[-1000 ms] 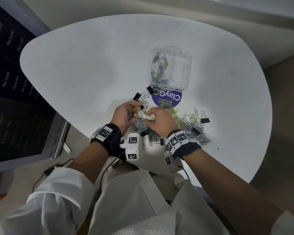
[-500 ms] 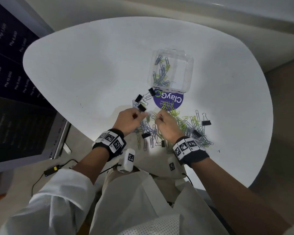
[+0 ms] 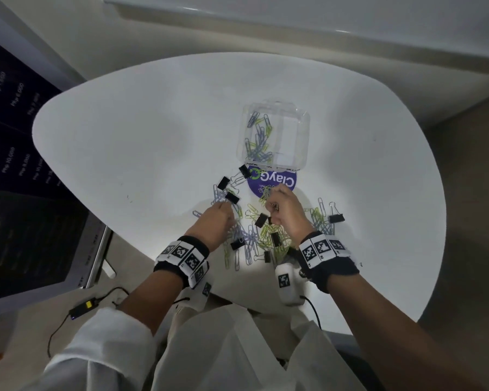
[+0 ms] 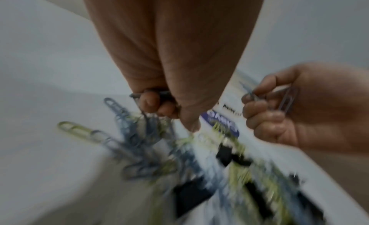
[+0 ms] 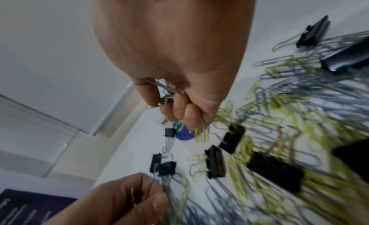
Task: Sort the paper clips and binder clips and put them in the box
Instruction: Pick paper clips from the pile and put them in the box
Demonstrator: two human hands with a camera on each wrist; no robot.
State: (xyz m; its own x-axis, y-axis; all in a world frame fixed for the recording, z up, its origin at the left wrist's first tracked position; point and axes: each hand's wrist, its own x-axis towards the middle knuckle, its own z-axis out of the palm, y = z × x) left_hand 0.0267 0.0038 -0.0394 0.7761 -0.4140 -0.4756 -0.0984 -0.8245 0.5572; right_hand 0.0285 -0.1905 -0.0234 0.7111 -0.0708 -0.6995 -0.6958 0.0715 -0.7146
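Paper clips (image 4: 283, 100) fill the right hand (image 3: 287, 211): its fingers (image 4: 257, 116) are curled round a small bundle of grey-blue wire clips, seen from the left wrist view as loops poking out past the knuckles. The right wrist view shows the same bundle pinched between thumb and curled fingers above the table (image 3: 141, 131). The left hand (image 3: 216, 221) is also curled tight, gripping a few paper clips; a blue-grey end juts out beside its fingertips (image 4: 149, 100), and in the right wrist view a yellow-green strand shows inside that fist.

Below and between both grips lies the loose pile (image 3: 254, 235) of blue-grey and yellow-green paper clips, mixed with black binder clips (image 5: 215, 162). One binder clip (image 3: 232, 197) lies just beyond the left fingertips, two more (image 3: 223, 182) a little farther out toward the box. Another (image 3: 336, 218) lies off to the right of the right hand.

Well beyond both hands stands the clear plastic box (image 3: 299, 142), open, with paper clips (image 3: 259, 142) gathered in its left part; what its right part holds cannot be told. A round purple sticker (image 3: 280, 180) marked "ClayGo" lies between the box and the right knuckles.
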